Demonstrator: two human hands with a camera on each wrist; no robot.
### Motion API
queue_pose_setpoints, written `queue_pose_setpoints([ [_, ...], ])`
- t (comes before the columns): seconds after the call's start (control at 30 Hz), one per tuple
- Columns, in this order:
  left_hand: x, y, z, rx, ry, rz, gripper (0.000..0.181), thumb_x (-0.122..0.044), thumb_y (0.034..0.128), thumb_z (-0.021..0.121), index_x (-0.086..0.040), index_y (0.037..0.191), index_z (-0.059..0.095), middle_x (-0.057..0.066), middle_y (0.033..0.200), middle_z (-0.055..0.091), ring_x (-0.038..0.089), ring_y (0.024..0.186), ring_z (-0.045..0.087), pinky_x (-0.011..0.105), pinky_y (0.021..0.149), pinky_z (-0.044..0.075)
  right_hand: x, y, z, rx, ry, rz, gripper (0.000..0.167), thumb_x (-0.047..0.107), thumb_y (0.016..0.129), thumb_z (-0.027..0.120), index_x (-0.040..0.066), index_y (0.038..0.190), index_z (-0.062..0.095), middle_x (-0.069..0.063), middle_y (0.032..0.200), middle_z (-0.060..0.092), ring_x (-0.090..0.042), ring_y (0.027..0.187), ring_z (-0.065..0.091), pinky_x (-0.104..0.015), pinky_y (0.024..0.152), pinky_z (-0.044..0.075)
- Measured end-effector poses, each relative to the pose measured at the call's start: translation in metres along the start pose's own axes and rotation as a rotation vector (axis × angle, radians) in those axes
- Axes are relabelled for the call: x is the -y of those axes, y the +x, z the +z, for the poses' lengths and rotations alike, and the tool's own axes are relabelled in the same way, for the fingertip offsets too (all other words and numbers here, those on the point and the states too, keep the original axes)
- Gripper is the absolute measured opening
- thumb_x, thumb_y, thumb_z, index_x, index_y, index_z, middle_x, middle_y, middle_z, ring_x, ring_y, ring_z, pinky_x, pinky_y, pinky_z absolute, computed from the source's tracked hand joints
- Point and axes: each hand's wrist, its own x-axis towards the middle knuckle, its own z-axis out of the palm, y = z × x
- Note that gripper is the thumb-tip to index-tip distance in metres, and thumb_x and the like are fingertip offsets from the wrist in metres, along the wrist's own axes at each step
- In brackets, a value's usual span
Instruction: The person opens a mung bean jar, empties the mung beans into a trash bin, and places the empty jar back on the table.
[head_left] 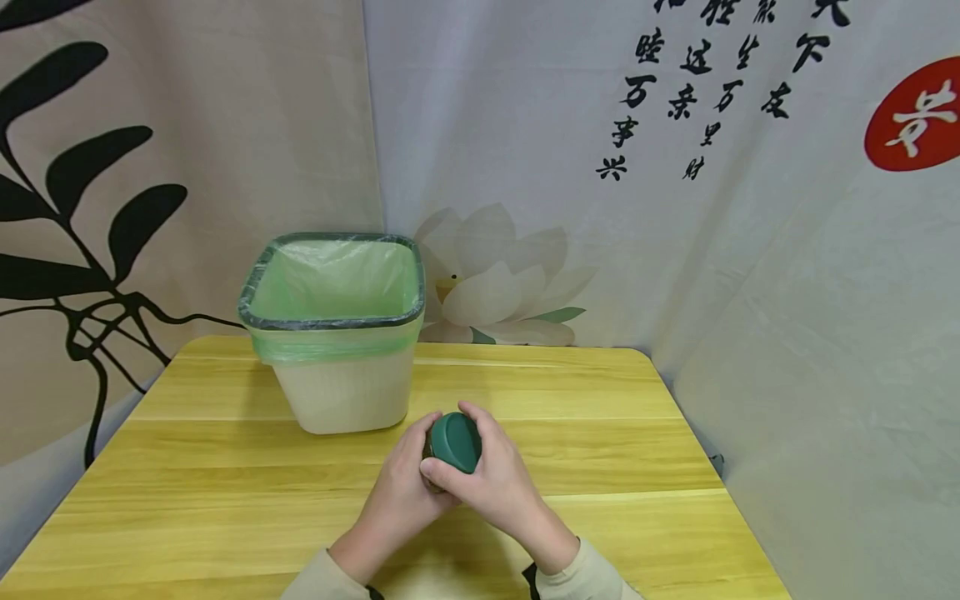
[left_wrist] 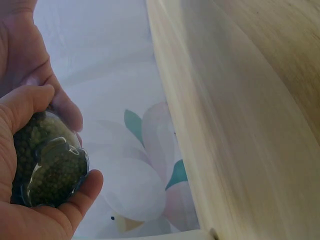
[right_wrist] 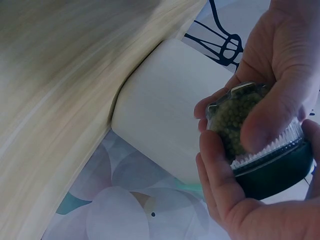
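Observation:
A small clear jar (right_wrist: 231, 122) of green granules, perhaps beans, has a dark green lid (head_left: 456, 442). Both hands hold it above the table. My left hand (head_left: 396, 487) grips the body, its thumb lying across the side in the right wrist view. Around the lid curl the fingers of my right hand (head_left: 501, 483), with the thumb on the near side in the head view. The jar's rounded, ridged bottom (left_wrist: 57, 170) faces the left wrist camera. In the head view the hands hide most of the body. The lid sits on the jar.
A pale bin (head_left: 345, 400) with a dark rim and a green liner bag (head_left: 337, 283) stands at the back left of the wooden table (head_left: 585, 467). Printed cloth (head_left: 525, 125) hangs behind the table and along its right side.

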Motion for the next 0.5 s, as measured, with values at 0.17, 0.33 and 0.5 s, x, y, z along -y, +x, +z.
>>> queue_pose_setpoints([
  [0.17,-0.0027,0.0,-0.0001,-0.009,0.01,-0.011,0.092,-0.011,0.0707,0.097,0.001,0.148,0.049,0.016,0.138,0.064,0.032,0.117,0.067,0.052,0.095,0.061,0.0007,-0.0012,0.0007,-0.001,-0.014,0.003,0.089,0.051,0.089,0.083,0.012,0.159,0.045,-0.013,0.144,0.061,-0.023,0.113,0.063,-0.038,0.087,0.057],
  [0.33,-0.0049,0.0001,-0.0015,-0.005,0.007,-0.014,0.089,-0.012,0.0704,0.097,-0.001,0.146,0.051,0.013,0.135,0.065,0.029,0.114,0.067,0.051,0.093,0.061,0.0008,-0.0016,0.0008,-0.005,-0.041,-0.012,0.088,0.052,0.09,0.083,0.012,0.159,0.045,-0.013,0.146,0.061,-0.024,0.115,0.063,-0.038,0.088,0.057],
  [0.5,-0.005,0.0,-0.0017,-0.003,0.003,-0.015,0.087,-0.013,0.0724,0.097,-0.001,0.145,0.051,0.013,0.133,0.065,0.026,0.111,0.068,0.048,0.091,0.062,0.0009,-0.0023,0.0003,0.002,-0.073,-0.033,0.088,0.054,0.092,0.081,0.009,0.159,0.045,-0.013,0.15,0.059,-0.024,0.119,0.063,-0.039,0.091,0.057],
])
